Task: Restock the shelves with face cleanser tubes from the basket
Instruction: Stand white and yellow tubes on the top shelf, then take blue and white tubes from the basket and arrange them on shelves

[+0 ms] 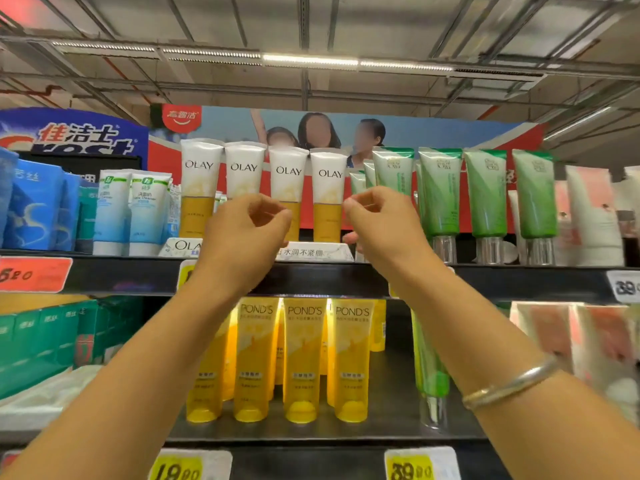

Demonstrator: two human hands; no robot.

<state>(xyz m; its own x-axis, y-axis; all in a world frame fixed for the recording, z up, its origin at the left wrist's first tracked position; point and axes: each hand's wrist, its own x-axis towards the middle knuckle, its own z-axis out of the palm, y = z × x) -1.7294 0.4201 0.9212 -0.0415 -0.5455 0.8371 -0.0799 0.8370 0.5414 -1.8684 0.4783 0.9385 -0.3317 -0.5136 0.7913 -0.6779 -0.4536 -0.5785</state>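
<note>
Four white-and-gold Olay tubes (263, 192) stand cap-down in a row on the top shelf (329, 277), in a small display tray (311, 252) at the shelf's front edge. They are upright and evenly spaced, so this facing looks filled.

Both hands are raised in front of that row. The left hand (247, 230) hangs before the second and third tubes with its fingers loosely curled and nothing between them. The right hand (379, 220) is just right of the fourth tube, fingers likewise curled; it seems to hold nothing, though its lower fingers are partly hidden. Neither hand plainly touches a tube. My reading is that the hands are either about to straighten the row or have nothing more to do with it.

To the right of the row stand green tubes (485, 195) on clear caps; to the left, pale blue tubes (133, 209) and blue boxes (34, 209). On the shelf below, yellow Pond's tubes (303, 358) fill the middle, with some gaps beside them.

The basket is not in view, so how many tubes remain cannot be told. Judging from the shelves alone, the Olay row is done, and any further stock would have to be fetched from below.
</note>
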